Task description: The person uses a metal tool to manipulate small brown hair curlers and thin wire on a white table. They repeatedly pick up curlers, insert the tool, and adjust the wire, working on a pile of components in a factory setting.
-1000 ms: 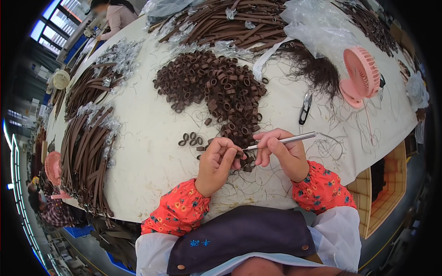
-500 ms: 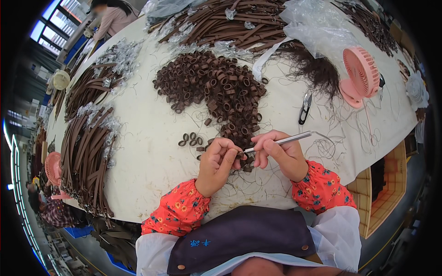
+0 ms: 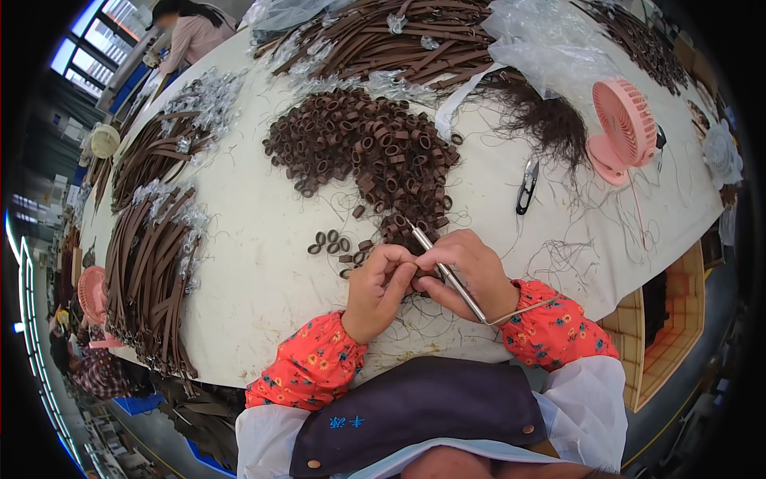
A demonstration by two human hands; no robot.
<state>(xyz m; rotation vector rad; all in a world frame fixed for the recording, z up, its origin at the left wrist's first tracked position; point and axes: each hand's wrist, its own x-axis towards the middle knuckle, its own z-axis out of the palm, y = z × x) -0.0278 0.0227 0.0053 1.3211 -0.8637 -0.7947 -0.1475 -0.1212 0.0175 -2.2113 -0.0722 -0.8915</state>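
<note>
My left hand (image 3: 372, 295) is closed in a pinch over the near end of a pile of small brown strap loops (image 3: 399, 156). A dark loop seems to be between its fingertips, mostly hidden. My right hand (image 3: 484, 275) meets it there, thumb and forefinger pressed to the same spot. Held across the right fingers is a slim silver pen-shaped tool (image 3: 456, 285), its thin tip pointing up and away over the pile. A thin cord (image 3: 531, 310) runs from its back end across my right sleeve. Several loose loops (image 3: 327, 241) lie left of the pile.
Thread snips (image 3: 527, 188) and a pink fan (image 3: 624, 128) stand to the right, by loose threads (image 3: 562, 254). Bundles of brown straps (image 3: 152, 271) line the left, with more straps (image 3: 399, 44) at the back. A person (image 3: 191, 32) works at far left.
The silver tool has swung from pointing left at the loop to pointing up and away. My right fingers have moved in to the left fingertips.
</note>
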